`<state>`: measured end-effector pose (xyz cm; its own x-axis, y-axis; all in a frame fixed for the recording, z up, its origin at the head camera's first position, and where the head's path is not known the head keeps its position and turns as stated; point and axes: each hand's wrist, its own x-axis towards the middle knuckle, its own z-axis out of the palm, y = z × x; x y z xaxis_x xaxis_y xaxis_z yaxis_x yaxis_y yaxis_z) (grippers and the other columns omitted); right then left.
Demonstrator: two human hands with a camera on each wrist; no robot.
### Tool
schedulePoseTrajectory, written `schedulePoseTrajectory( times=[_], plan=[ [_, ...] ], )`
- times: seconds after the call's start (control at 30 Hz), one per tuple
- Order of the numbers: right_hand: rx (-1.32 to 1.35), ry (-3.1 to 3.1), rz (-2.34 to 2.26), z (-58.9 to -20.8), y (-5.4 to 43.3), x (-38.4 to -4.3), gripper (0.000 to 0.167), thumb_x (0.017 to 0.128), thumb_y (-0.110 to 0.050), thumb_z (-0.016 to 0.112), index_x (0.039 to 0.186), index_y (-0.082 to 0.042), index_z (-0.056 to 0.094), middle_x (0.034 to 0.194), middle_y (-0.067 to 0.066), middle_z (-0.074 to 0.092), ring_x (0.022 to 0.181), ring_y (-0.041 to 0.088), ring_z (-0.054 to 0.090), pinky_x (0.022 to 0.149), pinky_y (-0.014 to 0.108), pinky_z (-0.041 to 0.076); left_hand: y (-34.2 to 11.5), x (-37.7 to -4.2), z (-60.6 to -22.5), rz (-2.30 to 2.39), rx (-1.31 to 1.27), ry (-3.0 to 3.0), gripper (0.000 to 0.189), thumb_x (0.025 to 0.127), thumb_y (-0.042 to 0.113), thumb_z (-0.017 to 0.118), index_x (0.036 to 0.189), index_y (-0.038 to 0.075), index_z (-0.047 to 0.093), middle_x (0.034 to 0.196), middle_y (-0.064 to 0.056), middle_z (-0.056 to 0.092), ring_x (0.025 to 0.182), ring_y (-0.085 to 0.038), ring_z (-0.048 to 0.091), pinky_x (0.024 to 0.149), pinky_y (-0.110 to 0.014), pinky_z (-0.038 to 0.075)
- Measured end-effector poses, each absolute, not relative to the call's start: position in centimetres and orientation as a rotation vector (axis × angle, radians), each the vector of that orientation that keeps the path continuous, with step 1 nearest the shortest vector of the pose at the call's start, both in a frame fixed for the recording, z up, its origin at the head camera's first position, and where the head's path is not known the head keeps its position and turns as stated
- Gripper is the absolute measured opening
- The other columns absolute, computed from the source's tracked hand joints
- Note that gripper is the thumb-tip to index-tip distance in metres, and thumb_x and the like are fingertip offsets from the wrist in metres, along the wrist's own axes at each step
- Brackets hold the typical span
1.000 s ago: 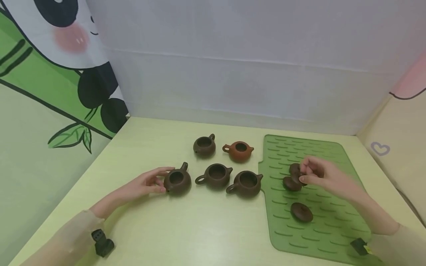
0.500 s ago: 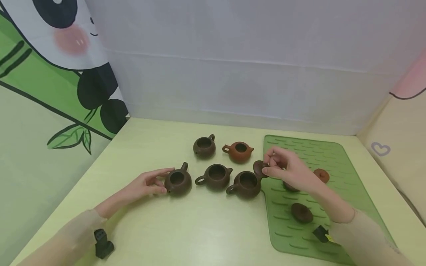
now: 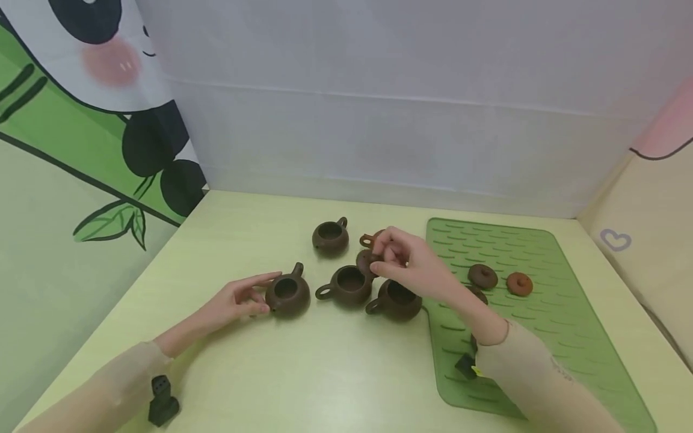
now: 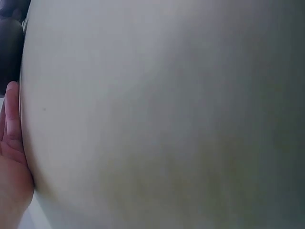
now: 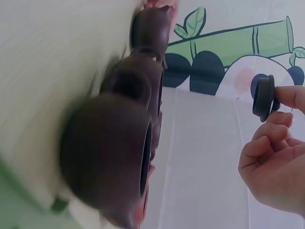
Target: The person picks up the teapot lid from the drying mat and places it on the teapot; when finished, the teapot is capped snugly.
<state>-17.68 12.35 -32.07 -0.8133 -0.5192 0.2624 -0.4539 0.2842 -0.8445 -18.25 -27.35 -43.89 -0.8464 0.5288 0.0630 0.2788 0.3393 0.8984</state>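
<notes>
My left hand [image 3: 240, 299] holds the side of a dark brown lidless teapot [image 3: 289, 295] on the table, thumb by its spout and index finger by its handle. My right hand [image 3: 408, 261] pinches a dark brown teapot lid [image 3: 365, 261] by its knob. In the right wrist view that lid [image 5: 263, 98] hangs on edge, apart from the pots. Below it in the head view stands the middle dark teapot [image 3: 351, 287]. Another dark teapot [image 3: 399, 300] is partly under my right hand, which also hides most of a reddish teapot [image 3: 367, 240].
A further dark teapot [image 3: 331, 238] stands at the back, its mouth uncovered. On the green ridged mat [image 3: 541, 349] at the right lie a dark lid [image 3: 482, 276] and a reddish lid [image 3: 520, 284]. Other dark lids there are partly covered by my right forearm.
My right hand has lifted a dark lid off the mat and carried it left, over the teapots. My left hand has stayed at its teapot.
</notes>
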Motion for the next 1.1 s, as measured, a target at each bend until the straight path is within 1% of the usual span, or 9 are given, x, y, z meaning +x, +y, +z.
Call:
schedulePoseTrajectory(
  times=[0.1, 0.27, 0.47, 0.57, 0.7, 0.77, 0.83, 0.93, 1.1],
  plan=[
    [-0.924, 2.436, -1.598, -32.3, 10.5, -18.1, 0.015, 0.09, -0.007, 0.068, 0.102, -0.011, 0.059, 0.065, 0.0, 0.046, 0.057, 0.01, 0.038, 0.06, 0.023, 0.037, -27.2, -18.2, -44.0, 1.515, 0.721, 2.396, 0.064, 0.09, 0.007, 0.069, 0.148, 0.008, 0.044, 0.136, -0.01, 0.06, 0.088, -0.009, 0.067, 0.07, -0.025, 0.056],
    [-0.879, 2.355, -1.659, -33.2, 7.3, -18.8, 0.016, 0.09, -0.008, 0.068, 0.105, -0.012, 0.061, 0.065, 0.0, 0.048, 0.058, 0.011, 0.039, 0.061, 0.023, 0.037, -27.1, -18.1, -44.1, 1.514, 0.716, 2.438, 0.064, 0.088, 0.006, 0.071, 0.148, 0.008, 0.045, 0.139, -0.022, 0.055, 0.083, -0.01, 0.066, 0.067, -0.025, 0.055],
    [-0.846, 2.292, -1.711, -35.0, 3.5, -19.6, 0.016, 0.091, -0.011, 0.068, 0.106, -0.013, 0.064, 0.063, -0.002, 0.047, 0.056, 0.011, 0.038, 0.058, 0.022, 0.035, -27.3, -17.9, -44.0, 1.523, 0.721, 2.446, 0.063, 0.089, 0.006, 0.07, 0.147, 0.009, 0.046, 0.137, -0.01, 0.059, 0.081, -0.01, 0.066, 0.066, -0.025, 0.055],
    [-0.84, 2.282, -1.712, -35.8, 2.0, -19.9, 0.016, 0.092, -0.012, 0.069, 0.107, -0.013, 0.065, 0.062, -0.003, 0.048, 0.055, 0.011, 0.039, 0.057, 0.022, 0.035, -27.3, -17.9, -44.0, 1.526, 0.735, 2.444, 0.061, 0.089, 0.005, 0.069, 0.147, 0.007, 0.046, 0.136, -0.012, 0.059, 0.08, -0.011, 0.066, 0.065, -0.025, 0.055],
    [-0.815, 2.361, -1.671, -36.8, 0.4, -20.2, 0.014, 0.091, -0.018, 0.071, 0.105, -0.018, 0.067, 0.07, -0.003, 0.054, 0.063, 0.011, 0.047, 0.06, 0.021, 0.038, -27.3, -17.9, -44.1, 1.521, 0.726, 2.45, 0.061, 0.089, 0.005, 0.069, 0.146, 0.005, 0.046, 0.137, -0.023, 0.056, 0.079, -0.01, 0.066, 0.065, -0.025, 0.054],
    [-0.784, 2.414, -1.651, -37.1, -0.1, -20.1, 0.013, 0.091, -0.021, 0.072, 0.103, -0.021, 0.068, 0.078, -0.003, 0.057, 0.07, 0.012, 0.053, 0.063, 0.021, 0.04, -27.3, -17.9, -44.1, 1.51, 0.716, 2.458, 0.061, 0.09, 0.005, 0.069, 0.146, 0.004, 0.046, 0.135, -0.023, 0.057, 0.08, -0.009, 0.066, 0.065, -0.025, 0.054],
    [-0.743, 2.455, -1.632, -37.3, -0.4, -20.0, 0.012, 0.09, -0.023, 0.073, 0.101, -0.024, 0.07, 0.085, -0.003, 0.06, 0.077, 0.013, 0.056, 0.066, 0.023, 0.043, -27.3, -17.8, -44.1, 1.501, 0.702, 2.468, 0.061, 0.09, 0.006, 0.069, 0.146, 0.003, 0.046, 0.131, -0.015, 0.061, 0.08, -0.008, 0.066, 0.065, -0.025, 0.054],
    [-0.711, 2.471, -1.616, -37.5, -0.7, -19.8, 0.012, 0.089, -0.023, 0.073, 0.101, -0.024, 0.072, 0.091, -0.003, 0.065, 0.083, 0.013, 0.059, 0.07, 0.025, 0.046, -27.2, -17.8, -44.0, 1.504, 0.695, 2.473, 0.061, 0.089, 0.007, 0.069, 0.146, 0.002, 0.046, 0.123, 0.001, 0.064, 0.08, -0.007, 0.066, 0.065, -0.025, 0.054],
    [-0.758, 2.483, -1.578, -37.9, -1.2, -19.9, 0.012, 0.088, -0.02, 0.075, 0.1, -0.021, 0.075, 0.092, -0.003, 0.071, 0.09, 0.011, 0.06, 0.08, 0.024, 0.047, -27.2, -17.9, -44.1, 1.516, 0.701, 2.472, 0.061, 0.089, 0.007, 0.07, 0.145, 0.002, 0.047, 0.125, 0.022, 0.06, 0.08, -0.006, 0.066, 0.062, -0.024, 0.053]
  ],
)
